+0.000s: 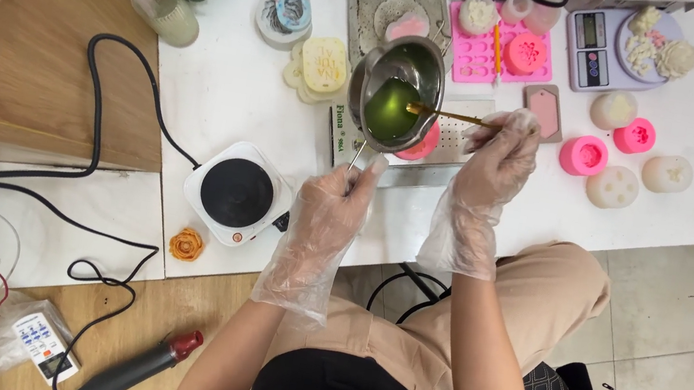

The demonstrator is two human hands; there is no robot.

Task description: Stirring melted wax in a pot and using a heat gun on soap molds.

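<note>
The white table (236, 78) carried the work. Above it the metal melting pot (397, 92) was held off the surface, over a pink mould (420, 145), well apart from the small electric hotplate (237, 193) to its left. The pot held green liquid (391, 110).

Judgement on method: the pot was best kept level and steady while the stirring went on, with slow strokes kept clear of the rim, since the liquid stood deep enough to slop out.

The left hand (337, 198), in a loose clear glove, was clenched about the pot's thin handle (358, 156), forearm rising from below, wrist straight. The right hand (500, 149), gloved likewise, pinched the far end of a slim gold stirring stick (450, 116), fingers bunched, wrist bent inward. The stick's tip lay in the liquid.
</note>
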